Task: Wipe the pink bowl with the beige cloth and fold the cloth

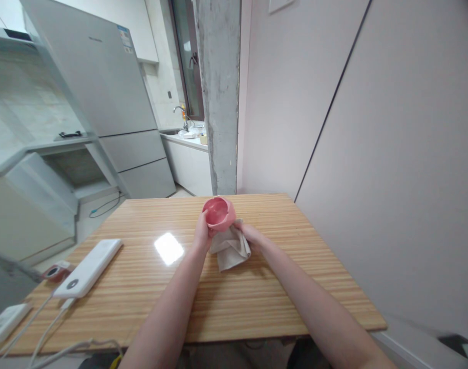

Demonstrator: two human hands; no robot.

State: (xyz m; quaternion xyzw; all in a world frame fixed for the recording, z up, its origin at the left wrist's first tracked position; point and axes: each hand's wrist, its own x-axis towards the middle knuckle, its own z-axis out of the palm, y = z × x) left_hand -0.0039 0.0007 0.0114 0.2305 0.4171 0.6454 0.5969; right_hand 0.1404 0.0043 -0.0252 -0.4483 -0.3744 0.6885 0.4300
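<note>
Forearms in over the table's near edge; bowl in left hand, cloth in right hand.
Left pinches the bowl's left rim, thumb over the lip, other fingers mostly hidden. Bowl is pink, tilted, mouth toward camera, seen just short of the far edge, around its middle. Right pinches the cloth just by the bowl's lower right side; can't tell how its hidden fingertips sit. Cloth hangs bunched below. White power bank near the left edge, cable at its near end.
</note>
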